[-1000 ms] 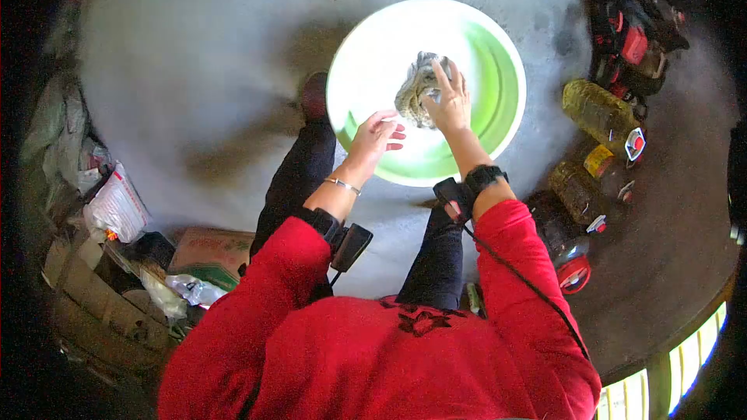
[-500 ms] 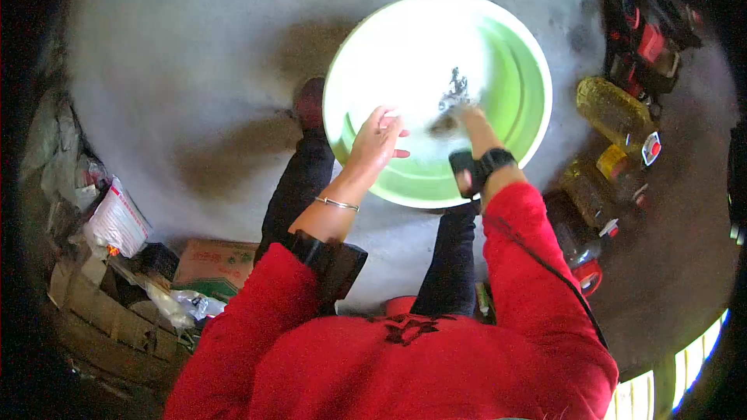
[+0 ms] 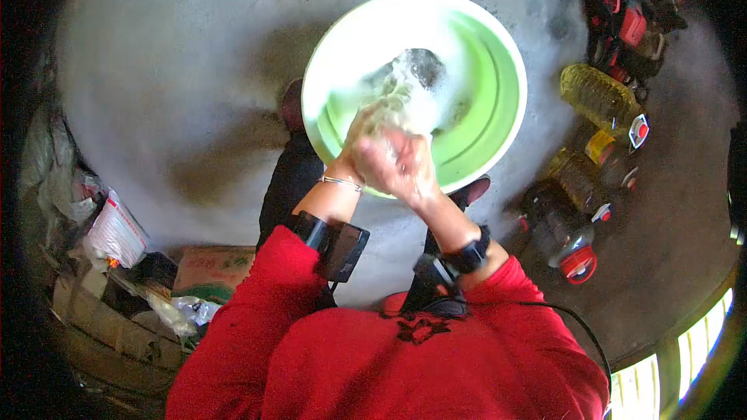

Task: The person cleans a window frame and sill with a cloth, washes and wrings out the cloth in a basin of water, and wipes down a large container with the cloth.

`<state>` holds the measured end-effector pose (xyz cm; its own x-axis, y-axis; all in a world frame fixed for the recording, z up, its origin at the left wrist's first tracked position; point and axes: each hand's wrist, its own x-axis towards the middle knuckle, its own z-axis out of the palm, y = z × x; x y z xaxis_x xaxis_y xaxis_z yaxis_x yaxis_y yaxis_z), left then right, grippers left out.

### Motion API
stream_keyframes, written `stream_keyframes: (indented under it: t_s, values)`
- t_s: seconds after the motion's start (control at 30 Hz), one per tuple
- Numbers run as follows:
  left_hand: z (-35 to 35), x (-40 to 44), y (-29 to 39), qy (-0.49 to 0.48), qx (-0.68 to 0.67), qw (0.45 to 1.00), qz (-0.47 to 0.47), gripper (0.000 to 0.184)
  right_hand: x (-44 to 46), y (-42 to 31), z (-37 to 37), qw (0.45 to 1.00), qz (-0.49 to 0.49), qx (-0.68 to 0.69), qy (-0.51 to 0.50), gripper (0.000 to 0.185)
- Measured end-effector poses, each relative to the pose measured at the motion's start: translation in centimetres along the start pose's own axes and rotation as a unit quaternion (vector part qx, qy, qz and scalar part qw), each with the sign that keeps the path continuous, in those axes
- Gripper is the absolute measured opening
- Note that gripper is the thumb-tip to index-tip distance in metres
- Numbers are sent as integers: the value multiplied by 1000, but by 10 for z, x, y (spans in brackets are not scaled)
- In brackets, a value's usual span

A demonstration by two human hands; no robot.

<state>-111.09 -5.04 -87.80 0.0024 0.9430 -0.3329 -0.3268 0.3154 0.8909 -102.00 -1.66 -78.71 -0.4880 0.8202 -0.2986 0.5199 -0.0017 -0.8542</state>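
A round pale green basin (image 3: 510, 101) stands on the floor, its inside partly washed out by glare. My left hand (image 3: 362, 136) and my right hand (image 3: 401, 159) are together over its near rim, wet and blurred by motion. The right one lies partly over the left. Just beyond them, splashing water and foam surround a dark, wet, patterned cloth (image 3: 424, 68) in the basin. The fingers of both hands are smeared, and whether either one grips part of the cloth cannot be made out.
Several bottles of yellow liquid (image 3: 599, 97) lie on the right, near a bottle with a red lid (image 3: 577, 263) and red and black items (image 3: 632, 27). A white bag (image 3: 117, 229), a cardboard box (image 3: 214, 267) and plastic bags (image 3: 183, 313) are on the left.
My right hand has moved left and towards me, meeting my left hand. Water now splashes up where the cloth lies. The basin appears slightly further left in view.
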Motion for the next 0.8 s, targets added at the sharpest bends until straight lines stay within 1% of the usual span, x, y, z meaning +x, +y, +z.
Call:
stream_keyframes:
  t_s: [0.03, 0.07, 0.1, 0.13, 0.17, 0.2, 0.23, 0.3, 0.33, 0.37, 0.4, 0.43, 0.5, 0.53, 0.57, 0.63, 0.7, 0.73, 0.8]
  values:
    - [-2, 0, -9, -16, 108, 994, -1, 39, 4, 15, 10, 998, -42, -8, 55, 23]
    - [-3, -2, -25, -31, 214, 976, -2, 39, 12, 27, 14, 996, -35, -36, 69, 22]
    - [-4, -3, -33, -47, 318, 947, -3, 38, 20, 35, 15, 994, -27, -65, 84, 21]
    - [-3, -4, -32, 40, 191, 976, -93, 38, 27, 39, 12, 992, 55, -73, 89, 23]
    - [-3, -3, -30, 123, 58, 975, -177, 38, 38, 47, 11, 990, 72, -87, 89, 23]
    - [-1, -1, -27, 195, -76, 944, -256, 38, 48, 59, 8, 986, 92, -103, 95, 24]
    - [8, 3, -26, 245, -208, 886, -335, 38, 56, 74, -2, 978, 120, -126, 112, 25]
    - [6, -7, -19, 221, -157, 929, -252, 48, 62, 110, -22, 970, 33, -214, 113, 26]
    - [5, 4, 15, 180, -174, 915, -316, 64, 65, 121, -30, 956, 61, -259, 127, 23]
    - [-9, -1, -13, 211, -160, 921, -286, 77, 71, 131, -36, 941, 86, -298, 134, 22]
    - [-7, 5, 7, 230, -121, 916, -305, 82, 74, 132, -45, 941, 132, -287, 124, 27]
    - [-5, 11, 16, 276, -103, 906, -303, 82, 78, 133, -50, 942, 172, -267, 110, 36]
    - [-20, 12, 10, 303, -62, 891, -334, 77, 74, 137, -40, 938, 131, -310, 84, 59]
    - [-23, 11, 20, 298, -40, 891, -341, 77, 75, 120, -35, 923, 189, -321, -95, 69]
    - [-22, 8, 27, 294, -18, 890, -348, 76, 67, 142, -15, 915, 125, -368, -112, 69]
    - [-25, 9, 25, 247, -3, 906, -342, 77, 78, 198, 18, 877, 259, -340, -221, 59]
    - [-25, 10, 23, 215, 3, 912, -350, 79, 78, 268, 45, 904, 289, -263, -172, 48]
    - [-27, 11, 21, 207, 1, 909, -362, 80, 77, 287, 56, 913, 306, -224, -150, 43]
    - [-30, 12, 21, 196, -21, 901, -387, 83, 87, 249, 62, 962, 201, -162, -89, 37]
